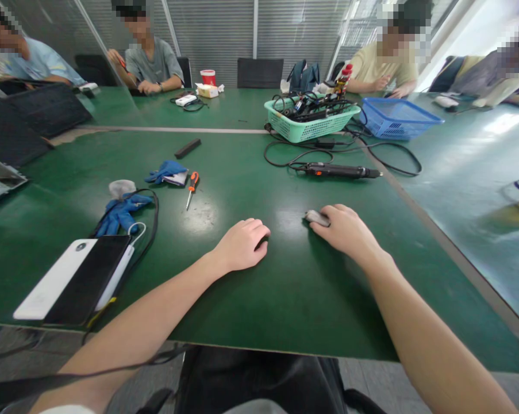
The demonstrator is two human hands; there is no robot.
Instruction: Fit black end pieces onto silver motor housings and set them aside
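Observation:
My left hand point(244, 244) rests on the green tabletop with its fingers curled in. A dark gap shows between thumb and fingers, and I cannot tell whether anything is inside. To the right, my right hand point(348, 227) is closed over a small pale grey object point(317, 218), low against the table; its kind is not clear. Beyond the left hand lies an orange-handled screwdriver point(192, 187). A black electric screwdriver point(341, 171) with a cable lies beyond the right hand.
Blue gloves point(121, 214), folded blue gloves point(168, 172), a dark bar point(187, 148) and two phones, one white point(54, 282), one black point(87, 282), lie leftward. A green basket point(313, 127) of tools and cables stands beside a blue basket point(397, 118). Several people sit around.

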